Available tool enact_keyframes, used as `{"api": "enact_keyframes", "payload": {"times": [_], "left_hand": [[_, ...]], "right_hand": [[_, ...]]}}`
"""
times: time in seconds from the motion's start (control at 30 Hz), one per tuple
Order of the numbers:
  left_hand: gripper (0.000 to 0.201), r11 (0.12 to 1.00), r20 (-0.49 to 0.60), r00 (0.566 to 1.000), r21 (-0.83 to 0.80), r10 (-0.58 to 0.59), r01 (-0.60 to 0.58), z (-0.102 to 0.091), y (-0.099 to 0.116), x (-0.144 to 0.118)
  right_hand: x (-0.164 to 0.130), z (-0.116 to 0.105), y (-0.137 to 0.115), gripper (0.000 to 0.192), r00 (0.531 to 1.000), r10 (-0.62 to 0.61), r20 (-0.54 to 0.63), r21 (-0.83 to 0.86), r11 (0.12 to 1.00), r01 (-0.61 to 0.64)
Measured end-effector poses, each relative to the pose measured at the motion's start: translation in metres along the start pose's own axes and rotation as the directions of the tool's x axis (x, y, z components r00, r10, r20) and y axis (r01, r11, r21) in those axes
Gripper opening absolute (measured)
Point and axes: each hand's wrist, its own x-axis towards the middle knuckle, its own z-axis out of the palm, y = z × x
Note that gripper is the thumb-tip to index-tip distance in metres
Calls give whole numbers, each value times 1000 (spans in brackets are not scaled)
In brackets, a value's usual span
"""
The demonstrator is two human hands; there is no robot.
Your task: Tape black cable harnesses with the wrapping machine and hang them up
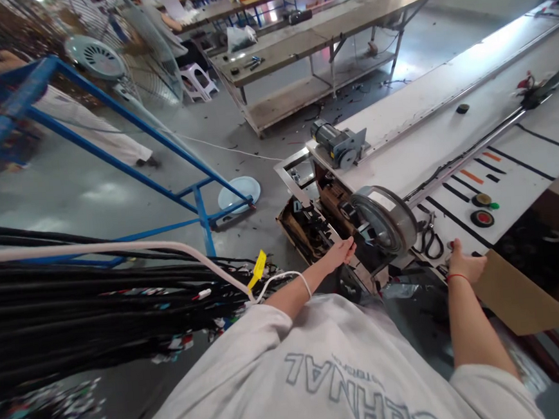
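My left hand (343, 251) is closed beside a large round reel (387, 219) at the machine's near end. Its fingers are curled, and whatever is in them is too small to make out. Just left of it a metal bar (326, 224) runs over an open-topped box of dark parts. My right hand (464, 263) is at the front edge of the white worktable (517, 216), its thumb apart from the fingers and up against a small reddish spot there. Black-handled scissors (431, 239) lie just left of this hand.
A cardboard box (518, 294) with dark items stands close on the right. Tape rolls (482, 218) and black strips lie on the worktable. A motor (335, 142) sits at its far corner. On the left are hanging black cables (74, 309) and a blue frame (123, 128).
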Motion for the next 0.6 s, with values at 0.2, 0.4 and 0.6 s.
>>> {"api": "enact_keyframes", "payload": {"times": [0.2, 0.4, 0.6], "left_hand": [[61, 994, -71, 997, 103, -18, 25, 5, -3, 4], [47, 939, 183, 976, 339, -121, 53, -21, -12, -9], [37, 741, -28, 998, 671, 58, -24, -46, -24, -35]], "right_hand": [[0, 1, 0, 63, 1000, -3, -6, 23, 1000, 4], [1, 1, 2, 72, 1000, 1, -9, 26, 1000, -1], [5, 5, 6, 74, 1000, 7, 11, 24, 1000, -8]]}}
